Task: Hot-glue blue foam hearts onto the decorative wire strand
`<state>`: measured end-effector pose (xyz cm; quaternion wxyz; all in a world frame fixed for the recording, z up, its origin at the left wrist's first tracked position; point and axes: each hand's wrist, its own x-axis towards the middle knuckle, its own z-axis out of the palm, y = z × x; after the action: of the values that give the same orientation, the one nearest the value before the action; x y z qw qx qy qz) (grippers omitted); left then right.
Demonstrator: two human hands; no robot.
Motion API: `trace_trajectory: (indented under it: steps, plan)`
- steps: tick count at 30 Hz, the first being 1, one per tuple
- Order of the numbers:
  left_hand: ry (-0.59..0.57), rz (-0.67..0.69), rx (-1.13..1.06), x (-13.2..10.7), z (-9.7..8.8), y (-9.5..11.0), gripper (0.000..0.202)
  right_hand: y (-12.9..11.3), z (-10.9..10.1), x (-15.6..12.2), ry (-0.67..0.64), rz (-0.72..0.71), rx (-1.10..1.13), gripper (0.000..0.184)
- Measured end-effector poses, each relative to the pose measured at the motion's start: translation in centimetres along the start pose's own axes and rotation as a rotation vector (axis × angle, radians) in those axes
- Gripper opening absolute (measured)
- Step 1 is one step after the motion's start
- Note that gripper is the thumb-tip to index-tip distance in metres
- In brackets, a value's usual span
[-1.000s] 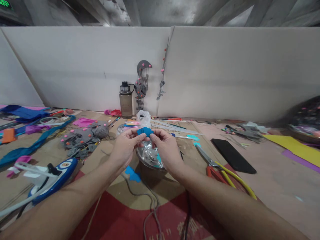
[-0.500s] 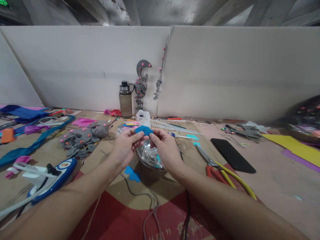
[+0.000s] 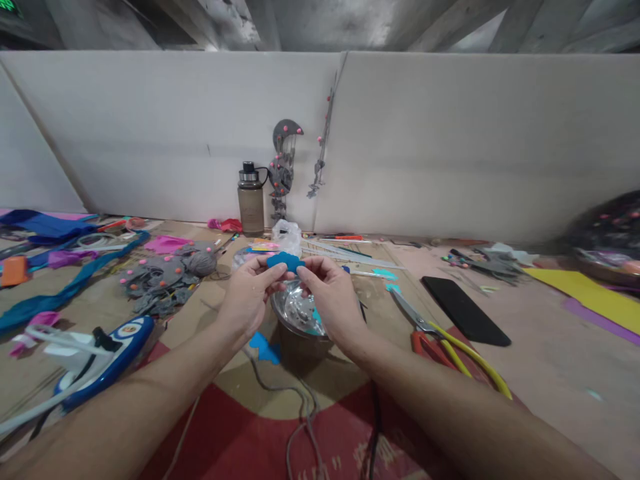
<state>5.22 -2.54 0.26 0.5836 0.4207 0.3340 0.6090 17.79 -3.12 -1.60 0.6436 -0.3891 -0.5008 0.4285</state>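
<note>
On the counter [image 3: 545, 360], at far left, lie a blue-and-white iron [image 3: 107, 360] and a grey yarn ball [image 3: 203, 263]. Near the middle, the left hand [image 3: 247, 300] and the right hand [image 3: 333, 300] each have their grip pinched shut on a blue felt piece [image 3: 285, 262], held just above a steel bowl [image 3: 295, 313]. Farther right lie scissors [image 3: 425, 327] and a black phone [image 3: 465, 310].

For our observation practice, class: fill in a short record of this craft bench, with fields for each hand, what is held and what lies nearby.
Left hand: pinches left end of blue felt piece
Right hand: pinches its right end
Under hands: metal bowl
Right of bowl: scissors, black phone
Left side: blue-white iron, grey yarn ball
By back wall: water bottle
</note>
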Motion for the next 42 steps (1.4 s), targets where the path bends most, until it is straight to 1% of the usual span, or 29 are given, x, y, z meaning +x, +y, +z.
trace_trajectory:
  steps: [4, 15, 20, 27, 30, 36, 42]
  plan:
    - [-0.001, -0.020, -0.014, 0.05, 0.08, 0.00, 0.022, 0.12, 0.01, 0.05, 0.006, 0.013, 0.014, 0.016]
    - [0.042, -0.016, -0.036, 0.11, -0.02, -0.07, 0.018, 0.39, -0.05, 0.14, 0.025, 0.032, 0.017, 0.018]
    - [0.034, -0.007, -0.027, 0.13, -0.07, -0.18, 0.021, 0.53, -0.04, 0.20, 0.009, 0.024, 0.006, 0.018]
    - [-0.028, 0.032, 0.024, 0.14, -0.20, -0.30, 0.020, 0.42, -0.01, 0.16, -0.001, -0.007, 0.007, 0.018]
    - [-0.038, 0.029, 0.014, 0.11, -0.20, -0.23, 0.020, 0.30, -0.04, 0.13, -0.003, 0.010, 0.010, 0.016]
    - [-0.022, -0.012, -0.020, 0.06, -0.15, -0.11, 0.022, 0.51, -0.11, 0.11, 0.013, 0.037, 0.037, 0.016]
    - [-0.007, 0.021, 0.012, 0.14, -0.21, -0.26, 0.023, 0.47, -0.03, 0.13, 0.015, 0.014, 0.043, 0.015]
